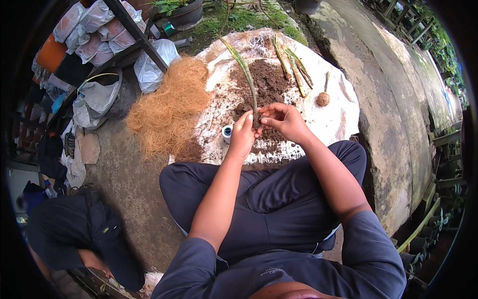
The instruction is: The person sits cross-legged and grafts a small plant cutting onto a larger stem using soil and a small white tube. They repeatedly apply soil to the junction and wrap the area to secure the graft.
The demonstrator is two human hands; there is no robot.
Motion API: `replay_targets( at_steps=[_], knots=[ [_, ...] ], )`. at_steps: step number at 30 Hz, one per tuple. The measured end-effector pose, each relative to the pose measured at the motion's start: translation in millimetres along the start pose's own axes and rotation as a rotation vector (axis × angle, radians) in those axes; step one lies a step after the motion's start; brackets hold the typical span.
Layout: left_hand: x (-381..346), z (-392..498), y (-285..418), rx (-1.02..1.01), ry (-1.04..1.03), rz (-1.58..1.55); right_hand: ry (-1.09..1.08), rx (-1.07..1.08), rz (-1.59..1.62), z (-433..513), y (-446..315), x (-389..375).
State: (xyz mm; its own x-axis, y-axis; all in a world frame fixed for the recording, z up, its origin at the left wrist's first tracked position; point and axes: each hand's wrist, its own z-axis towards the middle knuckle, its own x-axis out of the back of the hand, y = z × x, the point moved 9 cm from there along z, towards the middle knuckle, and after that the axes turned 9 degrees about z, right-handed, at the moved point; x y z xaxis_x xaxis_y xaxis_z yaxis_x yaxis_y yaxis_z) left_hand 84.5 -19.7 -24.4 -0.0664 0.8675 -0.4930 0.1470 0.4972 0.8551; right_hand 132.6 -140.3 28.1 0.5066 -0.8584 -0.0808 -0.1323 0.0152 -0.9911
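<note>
My left hand (242, 132) holds a long green and yellow snake plant leaf (245, 73) upright by its base. Dark soil (257, 121) is packed around that base. The fingertips of my right hand (282, 121) press on the soil from the right. Beneath both hands, loose brown soil (267, 82) lies on a white woven sack (332, 125). A white spool of thread (227, 133) stands just left of my left hand. Further right are several cut leaves (295, 69) and a fibre-wrapped ball (323, 99) with a short leaf piece.
A heap of orange-brown coconut fibre (171, 104) lies left of the sack. Behind it are a white plastic bag (156, 65) and a rack (130, 22) of wrapped bundles. Another person in dark clothing (78, 231) sits at the lower left. A potted plant (183, 13) stands at the top.
</note>
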Motion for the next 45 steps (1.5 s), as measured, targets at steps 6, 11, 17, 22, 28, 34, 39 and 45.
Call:
replay_targets(
  at_steps=[6,11,17,22,28,34,39,45],
  knots=[
    [-4,-4,5,0.033,-0.043,-0.095,0.007,0.008,-0.046,2,2,4],
    [-3,-1,-2,0.015,-0.039,0.063,-0.02,-0.019,-0.029,2,11,4],
    [-1,-1,-1,0.002,-0.067,0.057,0.022,0.039,-0.119,-1,-4,-1],
    [-9,-5,4,0.071,-0.104,-0.098,0.03,0.027,-0.075,0,7,6],
    [-6,-4,1,0.026,-0.063,0.045,0.032,0.094,-0.099,-1,-1,4],
    [-4,-3,0,0.058,-0.036,0.059,0.041,0.096,-0.178,-3,-11,2],
    [-2,0,-1,0.021,-0.028,0.05,0.037,0.13,-0.207,-3,-14,3],
    [0,0,-3,-0.013,-0.039,0.066,0.023,0.306,-0.481,-6,-29,-4]
  ],
)
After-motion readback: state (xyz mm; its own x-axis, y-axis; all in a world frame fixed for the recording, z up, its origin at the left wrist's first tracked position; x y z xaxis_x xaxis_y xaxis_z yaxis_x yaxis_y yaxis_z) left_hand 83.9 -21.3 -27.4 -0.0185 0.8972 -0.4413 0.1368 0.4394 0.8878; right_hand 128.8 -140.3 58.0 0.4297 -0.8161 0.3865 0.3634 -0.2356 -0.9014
